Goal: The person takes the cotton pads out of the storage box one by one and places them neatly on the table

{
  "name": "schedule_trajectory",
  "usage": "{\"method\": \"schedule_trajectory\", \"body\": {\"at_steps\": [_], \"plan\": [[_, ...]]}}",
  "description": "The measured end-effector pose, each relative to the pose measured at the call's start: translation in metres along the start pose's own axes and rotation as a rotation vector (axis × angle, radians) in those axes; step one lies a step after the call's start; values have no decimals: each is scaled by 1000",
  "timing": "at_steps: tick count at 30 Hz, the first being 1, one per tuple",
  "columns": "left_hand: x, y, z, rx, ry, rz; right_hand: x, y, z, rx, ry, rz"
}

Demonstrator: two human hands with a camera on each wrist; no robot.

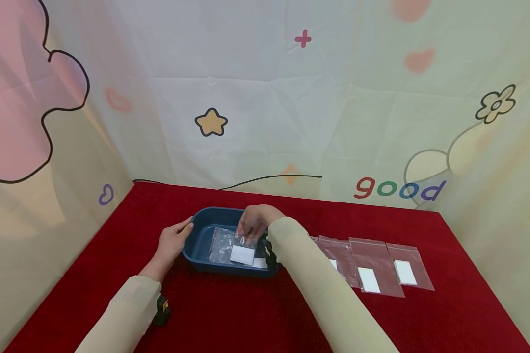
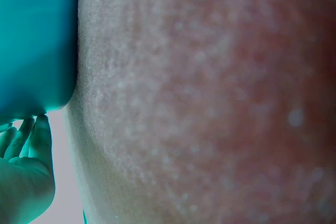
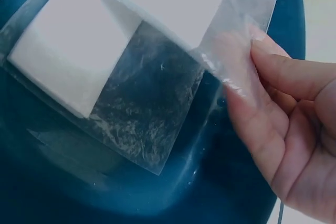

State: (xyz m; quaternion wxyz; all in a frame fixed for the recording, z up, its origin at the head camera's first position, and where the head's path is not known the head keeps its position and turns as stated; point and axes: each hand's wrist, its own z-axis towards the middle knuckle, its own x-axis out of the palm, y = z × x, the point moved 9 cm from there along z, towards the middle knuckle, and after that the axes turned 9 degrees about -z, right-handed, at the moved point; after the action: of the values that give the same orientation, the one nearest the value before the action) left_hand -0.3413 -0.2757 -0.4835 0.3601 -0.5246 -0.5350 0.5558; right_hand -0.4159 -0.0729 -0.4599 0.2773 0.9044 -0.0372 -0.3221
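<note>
A blue rectangular basin (image 1: 200,240) with rounded corners stands on the red cloth. At its left end my left hand (image 1: 171,241) grips the rim; the left wrist view shows fingertips against the basin's side (image 2: 37,51). My right hand (image 1: 257,221) is inside the basin, pinching the edge of a clear zip bag with a white card-like block (image 3: 168,3) in it. Under that bag lies another clear bag (image 3: 152,124), also with a white block (image 3: 79,40). The right wrist and its dark band hide the basin's right end.
To the right of the basin, several clear zip bags lie in a row on the cloth, among them a middle bag (image 1: 371,255) and a far right bag (image 1: 417,260), each with a white block. The red table (image 1: 229,314) meets a printed curtain (image 1: 256,147) at the back.
</note>
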Motion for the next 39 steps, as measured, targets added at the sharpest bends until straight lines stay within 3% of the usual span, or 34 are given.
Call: {"method": "schedule_trajectory", "body": {"at_steps": [19, 30, 39], "plan": [[-1, -1, -1, -11, -9, -4, -20, 19, -18, -142, -22, 1], [-1, 3, 1, -10, -2, -11, -27, 19, -38, -226, -94, -27], [1, 2, 1, 0, 1, -28, -32, 6, -56, -227, -185, 46]]}}
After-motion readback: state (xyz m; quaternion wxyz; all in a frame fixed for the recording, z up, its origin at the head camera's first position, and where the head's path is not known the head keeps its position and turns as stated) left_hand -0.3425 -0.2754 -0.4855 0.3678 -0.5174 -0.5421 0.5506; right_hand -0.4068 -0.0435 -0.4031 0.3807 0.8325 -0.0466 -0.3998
